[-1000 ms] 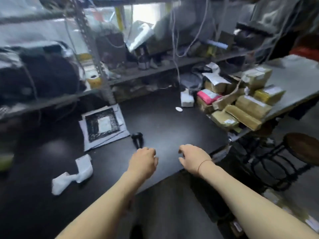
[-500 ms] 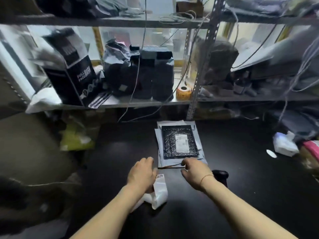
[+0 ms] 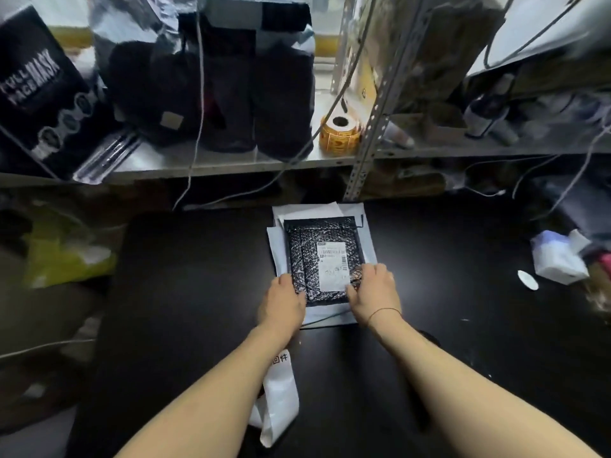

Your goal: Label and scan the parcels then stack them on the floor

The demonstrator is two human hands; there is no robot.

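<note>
Reaching forward, left hand (image 3: 282,300) and right hand (image 3: 375,292) grip the parcel (image 3: 302,256).

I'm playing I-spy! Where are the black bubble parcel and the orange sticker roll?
black bubble mailer (image 3: 302,256): head view, its bubbly left half.
orange label roll (image 3: 339,142): head view, its printed side.

We note a black, bubble-patterned mailer (image 3: 305,259) with a white label (image 3: 332,267), white envelopes (image 3: 367,241), a black table (image 3: 198,292) and an orange sticker roll (image 3: 340,135).
</note>
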